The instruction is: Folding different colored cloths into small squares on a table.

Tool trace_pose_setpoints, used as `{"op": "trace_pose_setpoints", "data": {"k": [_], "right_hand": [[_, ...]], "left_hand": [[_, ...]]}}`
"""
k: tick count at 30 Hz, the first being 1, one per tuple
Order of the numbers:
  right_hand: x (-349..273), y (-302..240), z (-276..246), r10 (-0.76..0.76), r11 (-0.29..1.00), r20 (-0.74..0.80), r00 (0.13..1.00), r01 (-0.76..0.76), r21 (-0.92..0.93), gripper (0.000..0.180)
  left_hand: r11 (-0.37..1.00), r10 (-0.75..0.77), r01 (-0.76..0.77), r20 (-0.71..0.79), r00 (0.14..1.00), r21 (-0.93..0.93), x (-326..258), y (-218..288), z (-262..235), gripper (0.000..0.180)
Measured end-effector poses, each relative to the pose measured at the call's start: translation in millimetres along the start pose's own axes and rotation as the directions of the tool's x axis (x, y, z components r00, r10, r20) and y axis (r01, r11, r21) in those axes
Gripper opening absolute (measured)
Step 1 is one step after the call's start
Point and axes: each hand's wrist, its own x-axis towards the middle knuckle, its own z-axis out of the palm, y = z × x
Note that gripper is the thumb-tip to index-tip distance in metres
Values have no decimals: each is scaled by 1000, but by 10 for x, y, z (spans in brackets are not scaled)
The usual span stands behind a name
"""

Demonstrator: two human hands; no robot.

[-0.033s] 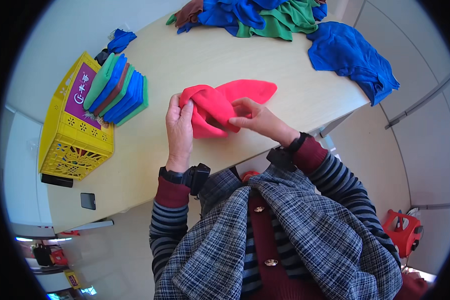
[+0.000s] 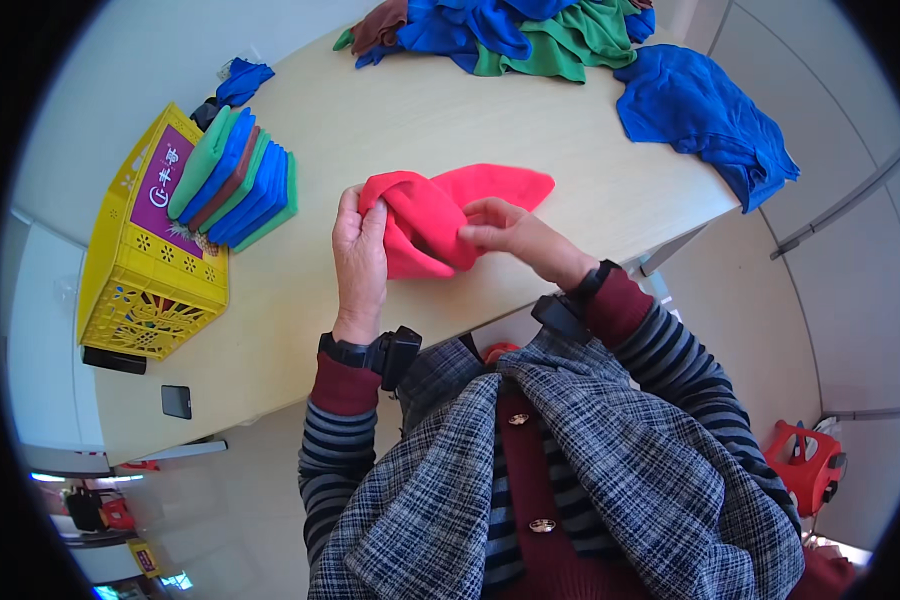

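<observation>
A red cloth lies partly folded on the light wooden table. My left hand grips its left edge, with the fingers curled over the fold. My right hand pinches the cloth's middle from the right. A tail of the red cloth stretches away toward the upper right.
A yellow plastic crate at the left holds a stack of folded cloths in green, blue and brown. A heap of unfolded blue, green and brown cloths lies at the far edge, and a blue cloth hangs over the right corner. A small dark device sits near the front edge.
</observation>
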Motion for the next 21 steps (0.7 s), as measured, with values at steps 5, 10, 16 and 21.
{"op": "trace_pose_setpoints", "data": {"k": [5,10,16,21], "right_hand": [[70,-97,136,253,675,296,921,-387,628,19],[193,-326,-130,-55,882,136,989,-16,472,10],[239,-1046,-748,-387,922,-48,921,387,-15,9],[246,-1311,-1103,-527,818,-1,850,507,-273,12]], "left_hand": [[971,138,-134,-6,990,196,107,28,3,16],[859,240,-243,66,969,450,228,58,-180,10],[339,344,-345,226,911,875,367,350,-462,7],[163,355,-297,225,907,941,511,587,-690,9]]}}
